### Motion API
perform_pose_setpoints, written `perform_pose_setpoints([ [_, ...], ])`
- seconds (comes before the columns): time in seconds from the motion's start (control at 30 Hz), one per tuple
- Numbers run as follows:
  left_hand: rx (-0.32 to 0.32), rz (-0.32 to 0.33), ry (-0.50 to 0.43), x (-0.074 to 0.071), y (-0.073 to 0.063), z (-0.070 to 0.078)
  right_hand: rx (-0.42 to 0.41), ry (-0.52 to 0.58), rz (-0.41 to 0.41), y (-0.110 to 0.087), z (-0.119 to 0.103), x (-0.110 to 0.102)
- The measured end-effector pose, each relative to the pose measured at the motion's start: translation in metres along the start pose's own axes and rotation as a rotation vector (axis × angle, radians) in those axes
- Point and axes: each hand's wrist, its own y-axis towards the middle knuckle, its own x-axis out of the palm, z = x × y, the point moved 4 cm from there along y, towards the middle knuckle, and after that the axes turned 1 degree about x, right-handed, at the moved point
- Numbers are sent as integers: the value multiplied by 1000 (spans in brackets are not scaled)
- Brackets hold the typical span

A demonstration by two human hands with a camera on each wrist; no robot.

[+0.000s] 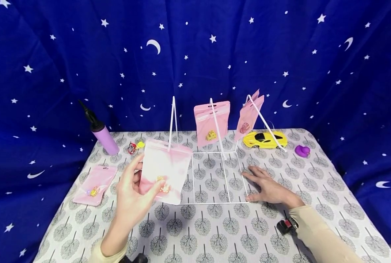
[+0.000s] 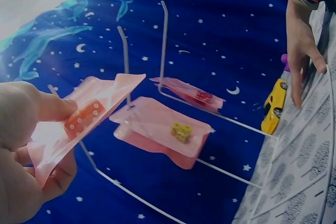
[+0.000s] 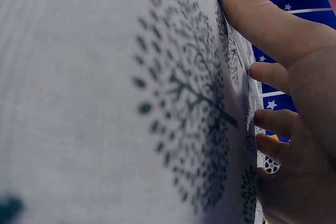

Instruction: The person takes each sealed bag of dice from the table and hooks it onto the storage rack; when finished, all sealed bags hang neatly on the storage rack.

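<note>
My left hand (image 1: 133,201) pinches a pink zip bag (image 1: 169,166) with orange-looking dice (image 2: 85,119) in it, thumb on the front and fingers behind. The bag's top meets the left prong of a white wire rack (image 1: 215,203); whether the prong passes through its hang hole I cannot tell. On the middle prong hang pink bags (image 1: 200,126), a yellow die showing in front. More pink bags (image 1: 248,115) with a red die hang on the right prong. My right hand (image 1: 269,186) rests at the rack base's right side, fingers extended, its fingertips touching wire and cloth.
Another pink bag (image 1: 97,182) with small dice lies at the left. Behind it stand a purple hand pump (image 1: 105,140) and small red and yellow toys (image 1: 135,147). A yellow toy car (image 1: 264,140) and a purple rubber duck (image 1: 302,151) sit at the back right.
</note>
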Motion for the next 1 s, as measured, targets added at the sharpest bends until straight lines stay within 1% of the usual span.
perform_pose_setpoints([
  [0.2,-51,43,-12,11,10,-18,-3,-5,2,0,1,1],
  [0.3,-60,72,-34,17,16,-28,-3,-2,1,0,1,1],
  [0.4,-54,105,-38,23,22,-37,-4,-2,4,0,1,2],
  [0.5,-50,138,-22,30,30,-45,-6,-5,9,0,1,1],
  [0.7,-88,187,-10,44,50,-61,6,9,0,-1,2,0],
  [0.8,-72,205,6,50,60,-69,14,14,-10,-1,2,0],
  [1.0,3,215,23,61,76,-82,26,13,-12,-2,0,0],
])
